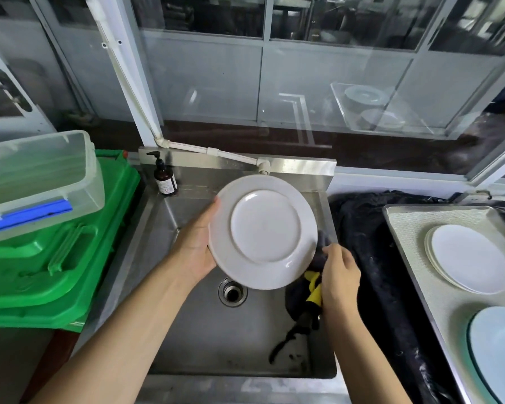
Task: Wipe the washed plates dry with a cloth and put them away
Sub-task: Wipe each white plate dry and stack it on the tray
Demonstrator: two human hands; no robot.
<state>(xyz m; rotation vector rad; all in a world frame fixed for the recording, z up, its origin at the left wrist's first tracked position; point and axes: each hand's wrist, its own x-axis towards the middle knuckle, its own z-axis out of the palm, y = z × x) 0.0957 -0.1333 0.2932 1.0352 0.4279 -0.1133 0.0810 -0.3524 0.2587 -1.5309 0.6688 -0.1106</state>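
A white plate (263,231) is held tilted over the steel sink (193,330), its underside facing me. My left hand (197,249) grips its left rim, fingers hidden behind it. My right hand (340,277) holds a dark cloth with a yellow patch (311,282) against the plate's lower right edge; part of the cloth hangs down into the sink. On the right, a metal tray (414,225) with a pale mat carries a small stack of white plates (468,258) and a light blue plate (499,348) at the frame's corner.
A brown pump bottle (165,179) stands at the sink's back left corner. Green plastic crates (62,258) with a clear lidded box (38,182) on top sit left of the sink. A black cloth (370,258) lies between sink and tray. Glass panels rise behind.
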